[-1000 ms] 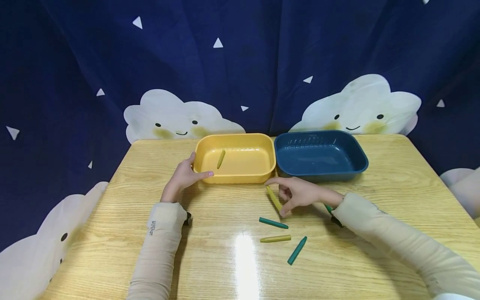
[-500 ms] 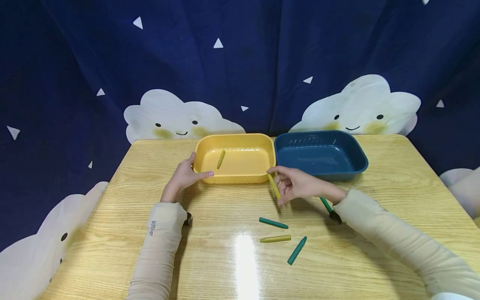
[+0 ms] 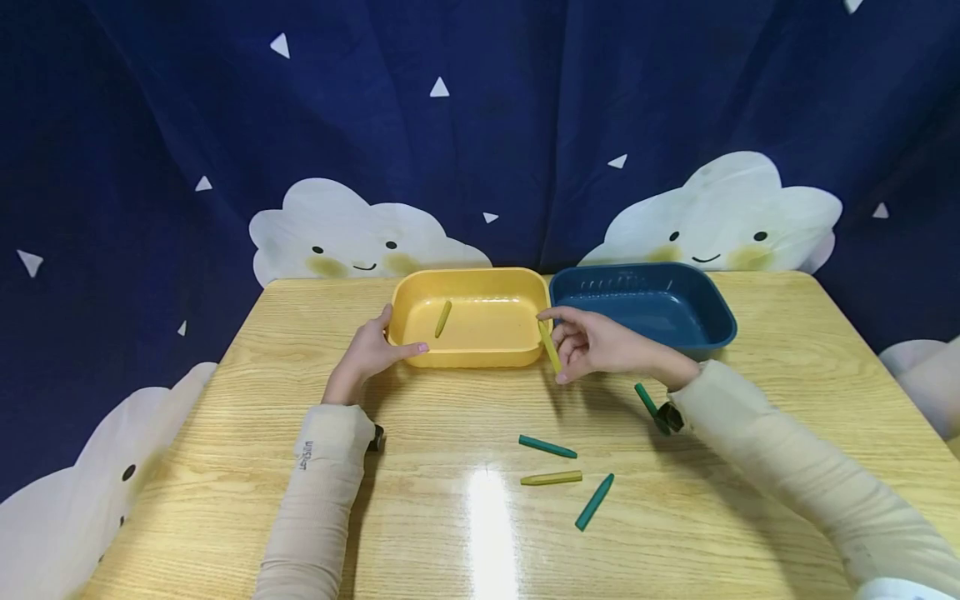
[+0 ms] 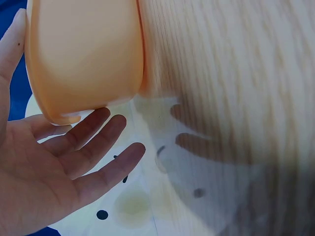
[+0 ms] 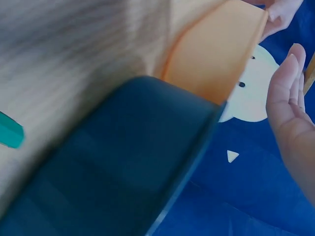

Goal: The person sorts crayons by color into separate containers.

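A yellow bin (image 3: 471,358) stands at the back of the table, one yellow crayon (image 3: 443,319) lying inside. At its front left corner is my left hand (image 3: 370,348), thumb along the near rim and a finger at the left wall. In the left wrist view the other fingers (image 4: 106,169) reach out straight beneath the bin's end. My right hand (image 3: 606,343) pinches another yellow crayon (image 3: 550,346) lengthwise between index finger and thumb, raised at the bin's front right corner. The right wrist view does not show that crayon.
A dark blue bin (image 3: 648,310) adjoins the yellow one on the right. Nearer on the wooden table lie a green crayon (image 3: 547,446), a yellow crayon (image 3: 551,477) and a second green crayon (image 3: 595,502). A third green crayon (image 3: 646,398) lies beneath my right wrist.
My right hand has lifted the yellow crayon off the table and carried it away from me to the bin's front right corner. My left hand has stayed in place.
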### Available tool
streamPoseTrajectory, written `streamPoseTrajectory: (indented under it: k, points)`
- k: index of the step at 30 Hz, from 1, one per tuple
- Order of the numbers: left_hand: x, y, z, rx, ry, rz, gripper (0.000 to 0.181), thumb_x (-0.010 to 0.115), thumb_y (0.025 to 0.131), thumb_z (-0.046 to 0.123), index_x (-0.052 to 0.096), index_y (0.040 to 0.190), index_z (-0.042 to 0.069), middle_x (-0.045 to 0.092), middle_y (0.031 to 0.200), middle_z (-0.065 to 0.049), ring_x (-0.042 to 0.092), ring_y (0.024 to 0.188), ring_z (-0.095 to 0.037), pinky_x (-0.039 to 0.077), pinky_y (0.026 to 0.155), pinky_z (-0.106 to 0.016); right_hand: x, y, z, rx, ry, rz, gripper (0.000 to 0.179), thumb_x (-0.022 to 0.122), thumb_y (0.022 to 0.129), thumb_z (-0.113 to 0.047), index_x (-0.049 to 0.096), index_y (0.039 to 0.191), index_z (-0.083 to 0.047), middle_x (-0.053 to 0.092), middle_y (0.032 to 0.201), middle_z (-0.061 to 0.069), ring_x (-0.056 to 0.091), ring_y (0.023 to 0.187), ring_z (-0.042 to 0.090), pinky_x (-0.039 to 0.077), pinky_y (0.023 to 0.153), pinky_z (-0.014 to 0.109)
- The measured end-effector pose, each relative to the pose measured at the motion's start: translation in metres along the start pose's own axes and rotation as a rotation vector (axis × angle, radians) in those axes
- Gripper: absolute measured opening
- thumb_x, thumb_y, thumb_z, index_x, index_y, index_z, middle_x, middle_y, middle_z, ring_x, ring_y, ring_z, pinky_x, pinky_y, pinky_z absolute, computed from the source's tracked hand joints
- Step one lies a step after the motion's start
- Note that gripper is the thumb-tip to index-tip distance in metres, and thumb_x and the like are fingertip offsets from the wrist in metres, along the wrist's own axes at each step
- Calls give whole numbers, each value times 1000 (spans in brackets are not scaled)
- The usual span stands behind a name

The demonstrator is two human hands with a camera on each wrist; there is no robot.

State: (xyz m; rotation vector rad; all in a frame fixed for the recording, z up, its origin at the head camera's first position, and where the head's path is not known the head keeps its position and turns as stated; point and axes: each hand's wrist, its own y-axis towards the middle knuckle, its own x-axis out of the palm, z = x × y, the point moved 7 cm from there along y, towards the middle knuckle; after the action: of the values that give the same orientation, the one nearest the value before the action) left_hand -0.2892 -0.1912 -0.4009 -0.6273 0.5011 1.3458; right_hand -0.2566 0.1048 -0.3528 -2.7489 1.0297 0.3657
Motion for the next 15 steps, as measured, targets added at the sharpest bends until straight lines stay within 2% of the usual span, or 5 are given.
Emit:
streamPoseTrajectory:
  k: [5, 15]
  points:
    - [0, -1, 0, -4, -11, -1, 105, 76, 74, 34, 7, 143, -5, 16, 147, -22, 19, 134, -32, 21, 108, -42, -7, 4, -11, -25, -42, 26, 88, 73, 68, 11, 22, 139, 4, 51, 97, 16, 55, 75, 17, 49, 64, 24]
    - [0, -1, 1, 0, -17, -1, 106, 76, 74, 34, 6, 143, -5, 15, 147, -22, 19, 134, -32, 20, 108, -42, -20, 10, -27, -33, 36, 53, 87, 71, 70, 10, 22, 141, -1, 51, 101, 23, 57, 75, 18, 52, 66, 29]
